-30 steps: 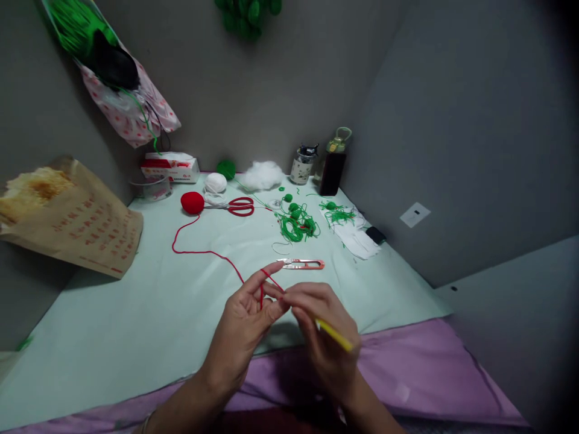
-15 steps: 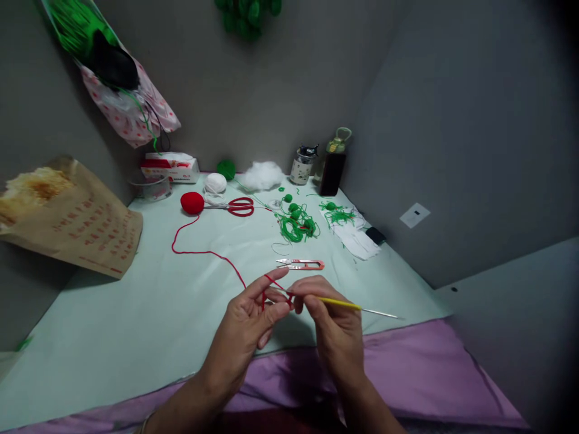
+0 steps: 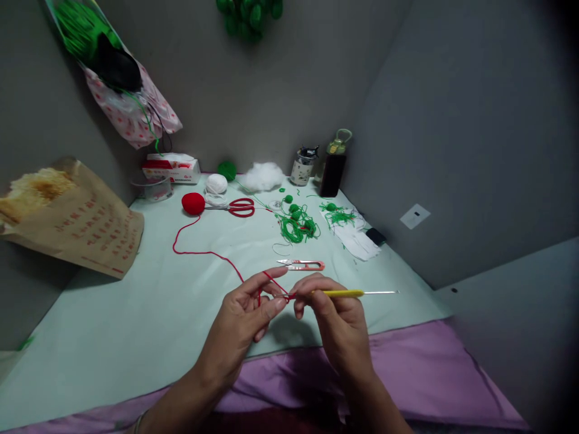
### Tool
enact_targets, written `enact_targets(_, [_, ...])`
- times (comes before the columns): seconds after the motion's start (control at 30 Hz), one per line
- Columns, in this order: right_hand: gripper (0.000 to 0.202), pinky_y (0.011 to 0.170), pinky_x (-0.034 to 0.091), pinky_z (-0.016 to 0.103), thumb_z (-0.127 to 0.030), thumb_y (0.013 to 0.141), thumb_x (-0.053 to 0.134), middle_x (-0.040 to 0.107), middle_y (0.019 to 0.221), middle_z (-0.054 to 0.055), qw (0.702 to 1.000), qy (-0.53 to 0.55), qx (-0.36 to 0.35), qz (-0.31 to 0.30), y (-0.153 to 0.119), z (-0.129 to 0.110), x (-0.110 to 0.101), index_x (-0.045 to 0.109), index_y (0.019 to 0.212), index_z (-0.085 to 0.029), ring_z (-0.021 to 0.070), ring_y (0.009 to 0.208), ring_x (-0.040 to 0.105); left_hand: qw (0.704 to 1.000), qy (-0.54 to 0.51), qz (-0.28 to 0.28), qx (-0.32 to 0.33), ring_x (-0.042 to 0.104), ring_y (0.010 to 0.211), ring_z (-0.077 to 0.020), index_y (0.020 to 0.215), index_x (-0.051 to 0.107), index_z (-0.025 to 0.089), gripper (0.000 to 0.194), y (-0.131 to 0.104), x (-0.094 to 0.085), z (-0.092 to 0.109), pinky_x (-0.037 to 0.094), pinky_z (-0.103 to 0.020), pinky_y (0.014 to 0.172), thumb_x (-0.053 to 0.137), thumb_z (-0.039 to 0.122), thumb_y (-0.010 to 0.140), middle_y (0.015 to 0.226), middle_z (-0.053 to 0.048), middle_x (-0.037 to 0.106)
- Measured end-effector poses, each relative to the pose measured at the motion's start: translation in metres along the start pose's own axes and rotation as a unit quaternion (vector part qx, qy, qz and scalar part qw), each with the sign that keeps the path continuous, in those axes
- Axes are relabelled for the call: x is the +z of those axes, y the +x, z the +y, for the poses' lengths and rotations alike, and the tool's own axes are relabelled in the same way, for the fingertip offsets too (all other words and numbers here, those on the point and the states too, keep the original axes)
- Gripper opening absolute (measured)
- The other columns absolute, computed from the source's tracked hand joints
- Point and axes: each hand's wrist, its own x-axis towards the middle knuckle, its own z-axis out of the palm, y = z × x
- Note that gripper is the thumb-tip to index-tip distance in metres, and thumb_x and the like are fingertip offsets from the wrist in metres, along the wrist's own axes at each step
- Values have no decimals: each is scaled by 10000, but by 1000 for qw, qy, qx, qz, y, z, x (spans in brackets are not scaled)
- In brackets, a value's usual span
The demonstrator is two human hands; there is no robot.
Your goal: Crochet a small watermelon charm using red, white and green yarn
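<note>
Purple cloth (image 3: 407,367) lies along the near edge of the table (image 3: 136,313). Above the table, the left hand (image 3: 244,310) has thumb and fingers pinched on red yarn (image 3: 215,254), a strand looped over its raised index finger. The right hand (image 3: 341,316) is closed around a yellow-handled hook (image 3: 344,293), held roughly level, one end at the yarn. Just beyond: orange snips (image 3: 307,265). Farther: tangled green yarn (image 3: 292,230), red-handled scissors (image 3: 242,208) and a red ball (image 3: 193,204). At the rear: white stuffing (image 3: 262,176) and a green ball (image 3: 227,170).
</note>
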Motion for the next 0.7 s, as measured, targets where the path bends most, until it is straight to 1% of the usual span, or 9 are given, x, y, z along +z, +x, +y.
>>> enact_targets(0.23, [246,634,568,278,-359,1044,588,723,888,48,998,57,10,-3,3,-5,-1,731,927,-196,139,662,664,999,-28,-13,-7,323,500,-22,1110,835,267,299,-3,1,6,217,-187,453,860,314,816,796,19,607])
enact_targets(0.3, [250,630,579,286,-349,1055,562,726,897,51,1000,23,-6,2,2,-7,-1,721,937,-196,138,647,665,1000,-23,-10,-3,323,509,-30,1111,834,265,308,-2,1,6,217,-188,448,867,321,810,792,21,598])
enact_targets(0.37, [248,649,588,302,-298,1069,523,723,864,47,997,-57,-49,9,0,-9,0,717,946,-205,151,665,673,1000,-16,-9,-2,316,510,-35,1145,821,269,346,-2,2,4,213,-189,439,874,325,808,788,27,593])
enact_targets(0.43, [213,702,596,328,-217,1050,535,736,870,57,973,-194,-128,12,-3,-9,1,736,981,-221,182,752,702,1000,-12,-3,0,313,507,-33,1210,792,284,402,-3,4,-1,213,-186,437,872,317,818,796,34,595])
enact_targets(0.5, [200,746,601,345,-144,992,614,766,975,90,915,-336,-225,14,-7,-6,3,765,1078,-240,217,870,726,1000,-23,4,4,325,510,-29,1303,739,305,487,-4,6,-6,218,-179,445,865,309,832,810,39,597])
enact_targets(0.53, [253,754,604,349,-115,963,647,773,1045,105,888,-378,-263,18,-8,-4,3,769,1138,-252,230,913,731,999,-34,7,3,328,512,-27,1342,713,307,528,-4,7,-7,219,-176,449,863,308,836,814,40,596])
enact_targets(0.57, [310,757,607,351,-95,946,664,775,1096,112,875,-392,-283,25,-9,-2,4,764,1185,-266,236,937,735,999,-49,9,-3,326,510,-24,1366,696,299,556,-5,8,-8,216,-176,450,862,308,835,816,40,591])
enact_targets(0.6, [337,765,609,354,-86,947,662,777,1114,110,881,-379,-281,34,-10,-1,5,760,1205,-278,238,953,737,998,-65,7,-14,317,504,-19,1369,694,281,566,-5,9,-8,209,-177,450,865,309,831,812,41,582])
enact_targets(0.7, [250,775,610,352,-130,1002,607,793,1032,72,955,-230,-181,51,-9,-1,6,777,1100,-284,213,896,733,993,-99,-11,-56,266,467,9,1276,753,217,492,-4,9,-3,180,-184,444,878,283,805,805,38,567])
